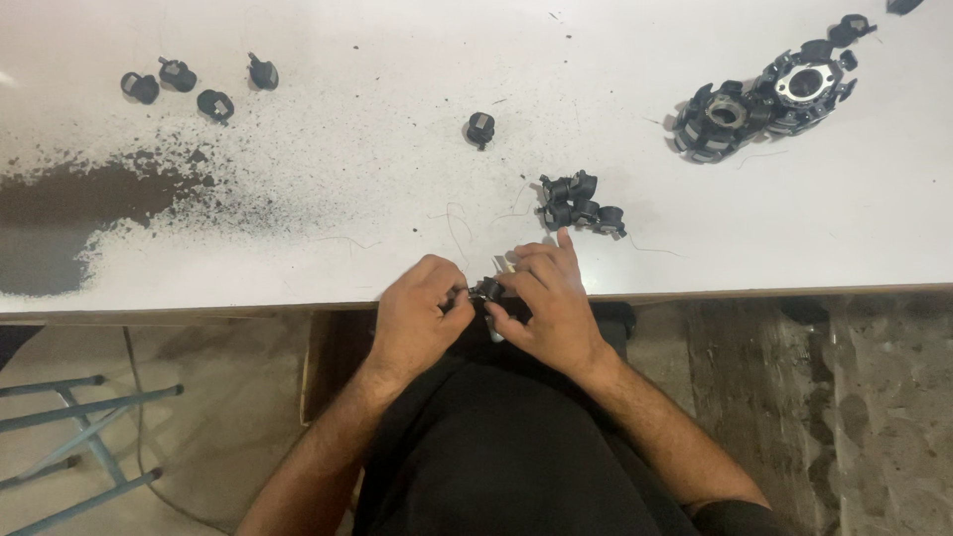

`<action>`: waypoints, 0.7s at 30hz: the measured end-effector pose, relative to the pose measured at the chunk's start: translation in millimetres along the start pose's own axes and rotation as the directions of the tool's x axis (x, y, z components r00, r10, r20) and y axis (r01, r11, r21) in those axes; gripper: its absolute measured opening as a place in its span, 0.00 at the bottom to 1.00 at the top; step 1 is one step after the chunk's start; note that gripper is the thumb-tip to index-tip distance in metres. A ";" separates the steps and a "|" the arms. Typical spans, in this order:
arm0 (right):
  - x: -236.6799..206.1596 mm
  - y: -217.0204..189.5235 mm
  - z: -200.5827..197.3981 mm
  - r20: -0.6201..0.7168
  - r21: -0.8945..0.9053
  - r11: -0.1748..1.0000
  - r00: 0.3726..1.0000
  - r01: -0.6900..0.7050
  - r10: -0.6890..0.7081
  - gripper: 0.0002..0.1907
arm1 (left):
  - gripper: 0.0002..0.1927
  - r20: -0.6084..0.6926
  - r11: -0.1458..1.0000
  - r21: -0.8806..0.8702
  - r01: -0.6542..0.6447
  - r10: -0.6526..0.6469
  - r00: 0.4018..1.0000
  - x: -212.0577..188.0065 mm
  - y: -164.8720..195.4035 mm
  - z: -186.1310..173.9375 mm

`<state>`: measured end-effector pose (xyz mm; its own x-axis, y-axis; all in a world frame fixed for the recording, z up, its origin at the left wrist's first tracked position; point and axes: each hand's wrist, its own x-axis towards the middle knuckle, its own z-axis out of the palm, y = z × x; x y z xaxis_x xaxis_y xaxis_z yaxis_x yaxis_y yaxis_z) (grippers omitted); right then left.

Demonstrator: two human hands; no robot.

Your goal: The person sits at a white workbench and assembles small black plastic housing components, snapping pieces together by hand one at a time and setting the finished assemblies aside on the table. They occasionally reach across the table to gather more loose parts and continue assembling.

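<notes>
Both hands pinch one small black part (485, 290) at the surface's (695, 258) near edge: left hand (417, 318) grasps its left end, right hand (546, 303) its right.

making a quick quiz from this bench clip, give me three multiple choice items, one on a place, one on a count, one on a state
1. Where do the two ring-shaped assemblies lie on the white table?
A. far right
B. far left
C. at the near edge by the hands

2. How many small black parts make up the far-left group?
A. two
B. four
C. seven

3. How is the small black part at the near table edge held?
A. lying free on the table
B. in the left hand alone
C. pinched between both hands

Key:
1 A, they lie toward the upper right, well away from the hands.
2 B, four separate pieces can be counted there.
3 C, the left hand and the right hand both close their fingers on it.
</notes>
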<state>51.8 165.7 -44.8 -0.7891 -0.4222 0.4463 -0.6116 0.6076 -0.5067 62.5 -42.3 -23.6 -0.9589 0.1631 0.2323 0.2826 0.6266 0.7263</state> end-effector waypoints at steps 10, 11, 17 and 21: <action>2.9 -2.4 -4.8 -0.012 -0.023 1.000 1.000 -0.011 0.011 0.19 | 0.03 0.065 0.996 -0.010 0.089 -0.088 0.994 3.4 1.2 3.3; 1.6 -2.9 -5.4 -0.023 -0.033 0.999 1.000 -0.008 0.007 0.19 | 0.04 0.055 0.995 -0.036 0.097 -0.095 0.994 2.4 1.9 4.1; -19.5 -12.3 2.3 -0.249 0.092 0.992 0.966 0.091 -0.065 0.15 | 0.04 0.111 0.930 -0.293 0.220 -0.196 0.974 -1.5 0.2 12.7; -28.3 -13.0 17.2 -0.251 0.194 0.976 0.967 0.097 -0.046 0.16 | 0.05 0.089 0.898 -0.385 0.215 -0.196 0.977 -4.3 -1.9 20.5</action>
<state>81.1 158.1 -63.5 -0.7203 -0.2678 0.6399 -0.6848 0.4217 -0.5943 65.6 -28.5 -39.2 -0.9941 0.1047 0.0267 0.0576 0.3044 0.9508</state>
